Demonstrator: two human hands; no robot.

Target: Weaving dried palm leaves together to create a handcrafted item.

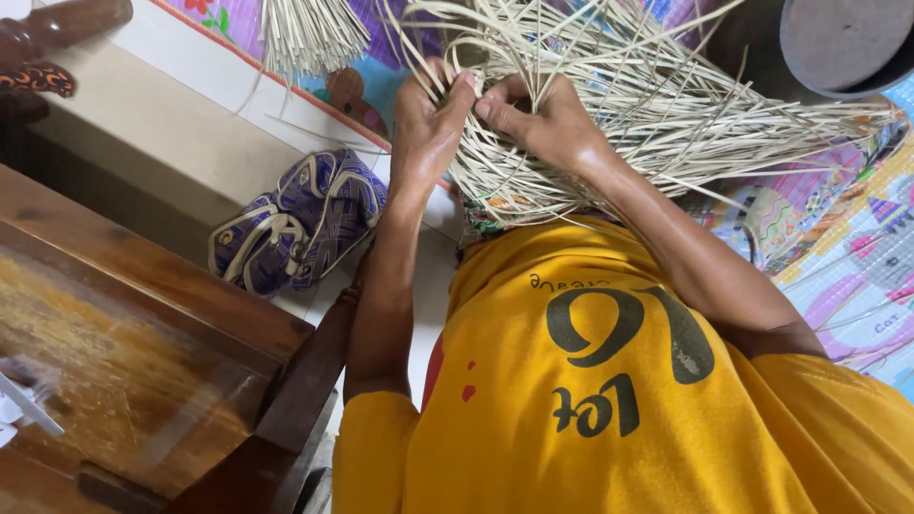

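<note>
Yellow cotton shirt (609, 381), hands on stiff pale woven strips (609, 124)

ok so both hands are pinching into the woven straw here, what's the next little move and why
Probably draw the strip pinched by the right hand snug across toward the left hand. Both sets of fingertips meet at the top edge of the woven straw piece, while many loose strips fan out unworked to the right. Which strip is held is too fine to tell.
</note>
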